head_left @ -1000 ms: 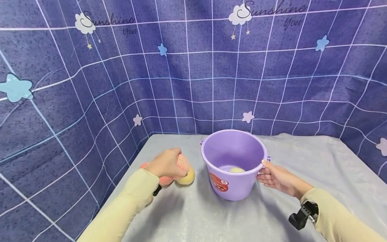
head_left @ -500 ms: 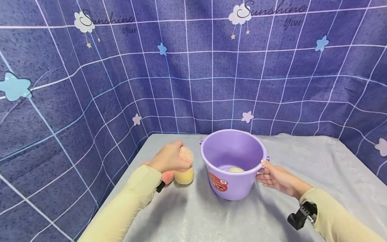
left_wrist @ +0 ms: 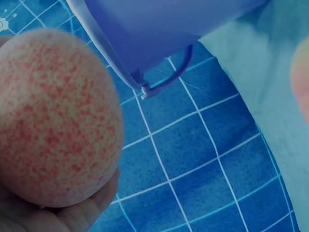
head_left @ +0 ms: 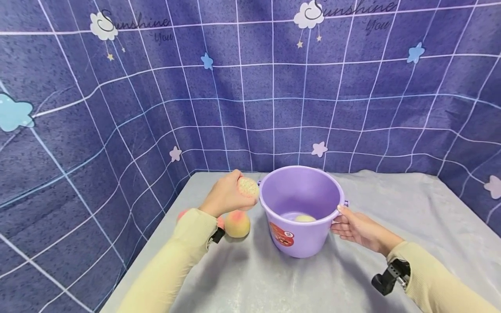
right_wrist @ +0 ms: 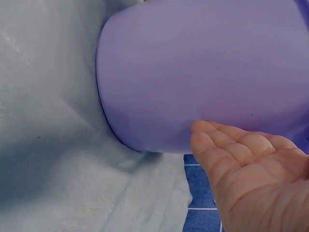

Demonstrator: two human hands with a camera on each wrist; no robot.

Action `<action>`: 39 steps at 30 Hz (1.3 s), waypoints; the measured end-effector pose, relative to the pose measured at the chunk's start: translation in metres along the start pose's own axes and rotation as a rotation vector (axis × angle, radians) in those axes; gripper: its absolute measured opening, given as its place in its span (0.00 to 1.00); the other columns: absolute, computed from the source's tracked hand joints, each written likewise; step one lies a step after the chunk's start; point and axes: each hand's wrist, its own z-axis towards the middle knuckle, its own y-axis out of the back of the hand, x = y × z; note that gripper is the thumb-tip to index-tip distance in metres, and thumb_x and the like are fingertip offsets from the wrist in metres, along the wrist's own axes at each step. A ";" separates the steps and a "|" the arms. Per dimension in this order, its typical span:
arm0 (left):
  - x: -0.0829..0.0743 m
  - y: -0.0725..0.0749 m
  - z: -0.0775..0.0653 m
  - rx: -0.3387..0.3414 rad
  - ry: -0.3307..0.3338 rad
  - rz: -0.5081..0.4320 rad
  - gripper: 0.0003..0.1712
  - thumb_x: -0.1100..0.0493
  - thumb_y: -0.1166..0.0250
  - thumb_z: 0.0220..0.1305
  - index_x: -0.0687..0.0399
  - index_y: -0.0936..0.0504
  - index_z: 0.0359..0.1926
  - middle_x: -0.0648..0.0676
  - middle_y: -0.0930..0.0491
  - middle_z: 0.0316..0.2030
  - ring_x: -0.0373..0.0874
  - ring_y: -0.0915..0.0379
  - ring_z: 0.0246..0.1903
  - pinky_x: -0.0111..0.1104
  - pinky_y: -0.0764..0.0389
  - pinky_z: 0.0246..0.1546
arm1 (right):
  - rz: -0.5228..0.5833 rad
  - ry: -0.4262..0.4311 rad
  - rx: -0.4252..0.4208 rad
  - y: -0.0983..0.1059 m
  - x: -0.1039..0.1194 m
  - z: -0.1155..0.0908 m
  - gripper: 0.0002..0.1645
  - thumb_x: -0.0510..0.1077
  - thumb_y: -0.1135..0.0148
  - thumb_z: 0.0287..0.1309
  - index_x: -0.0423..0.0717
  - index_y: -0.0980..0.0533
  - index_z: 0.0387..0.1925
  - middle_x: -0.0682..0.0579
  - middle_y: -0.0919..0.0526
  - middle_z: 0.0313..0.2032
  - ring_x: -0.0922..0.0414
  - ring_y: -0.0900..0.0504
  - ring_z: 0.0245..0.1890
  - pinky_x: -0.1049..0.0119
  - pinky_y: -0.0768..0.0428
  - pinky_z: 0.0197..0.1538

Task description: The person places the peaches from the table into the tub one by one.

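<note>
My left hand (head_left: 226,195) grips a round red-speckled pale fruit (head_left: 248,188), whose exact kind I cannot tell. It is raised above the table, at the left rim of a purple bucket (head_left: 307,239). In the left wrist view the speckled fruit (left_wrist: 58,118) fills the left side, with fingers beneath it. My right hand (head_left: 360,229) holds the bucket's right rim, thumb on the edge and fingers against the outer wall. The right wrist view shows those fingers (right_wrist: 231,140) touching the bucket wall (right_wrist: 193,72). A pale round thing (head_left: 304,218) lies inside the bucket, mostly hidden by the wall.
A yellow peach with a pink blush (head_left: 237,225) sits on the grey cloth (head_left: 250,278) left of the bucket. Reddish round fruit (head_left: 182,214) is partly hidden behind the left forearm. A blue grid-patterned curtain (head_left: 274,108) stands behind and at the left.
The left hand has lifted the speckled fruit up and to the right, close to the bucket's rim. More of the peach now shows. The right hand keeps its place on the bucket.
</note>
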 end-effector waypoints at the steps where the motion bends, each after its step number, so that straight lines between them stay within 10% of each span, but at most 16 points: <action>1: -0.002 -0.001 0.001 -0.015 0.009 -0.016 0.28 0.50 0.26 0.35 0.55 0.27 0.39 0.51 0.24 0.31 0.47 0.27 0.30 0.37 0.24 0.32 | -0.002 0.000 -0.002 0.000 0.000 0.000 0.50 0.63 0.75 0.72 0.12 0.53 0.62 0.21 0.42 0.61 0.31 0.41 0.63 0.44 0.39 0.64; 22: -0.047 -0.035 0.021 -0.324 -0.137 -0.273 0.30 0.53 0.24 0.34 0.59 0.25 0.40 0.55 0.24 0.35 0.49 0.26 0.35 0.38 0.24 0.37 | 0.008 0.011 0.000 -0.001 0.000 0.001 0.49 0.61 0.75 0.73 0.12 0.54 0.62 0.20 0.43 0.61 0.30 0.41 0.63 0.44 0.39 0.63; 39: -0.083 -0.033 0.038 -0.194 -0.199 -0.146 0.30 0.50 0.24 0.37 0.57 0.25 0.42 0.52 0.24 0.35 0.45 0.26 0.34 0.34 0.24 0.36 | -0.007 0.011 0.011 0.001 0.002 -0.001 0.51 0.63 0.75 0.72 0.12 0.54 0.62 0.21 0.43 0.61 0.30 0.41 0.63 0.44 0.39 0.64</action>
